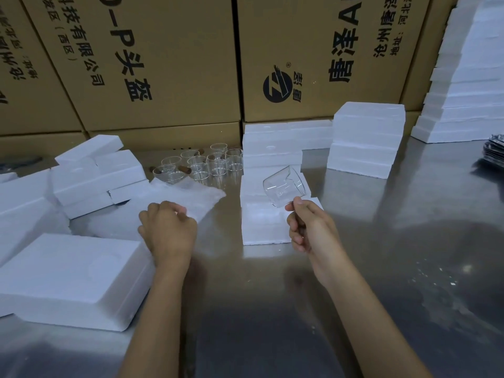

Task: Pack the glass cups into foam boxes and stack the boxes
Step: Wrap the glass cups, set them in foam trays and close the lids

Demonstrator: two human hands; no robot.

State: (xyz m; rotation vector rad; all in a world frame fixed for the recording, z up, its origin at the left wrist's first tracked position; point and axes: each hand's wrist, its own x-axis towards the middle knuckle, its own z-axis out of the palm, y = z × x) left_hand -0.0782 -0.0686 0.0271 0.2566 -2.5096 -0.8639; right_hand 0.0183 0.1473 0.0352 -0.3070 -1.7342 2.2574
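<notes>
Your right hand (pixel 308 227) pinches one cup (pixel 283 186); your left hand (pixel 167 230) grips a plastic sheet (pixel 174 197); about nine cups (pixel 207 165) wait.

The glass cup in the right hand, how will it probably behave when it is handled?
The glass cup looks thin and clear, so it is probably fragile and light. The right hand pinches it low, tilted on its side, so the smooth glass may slip. Laid sideways on the steel table, its round wall would likely roll.
</notes>
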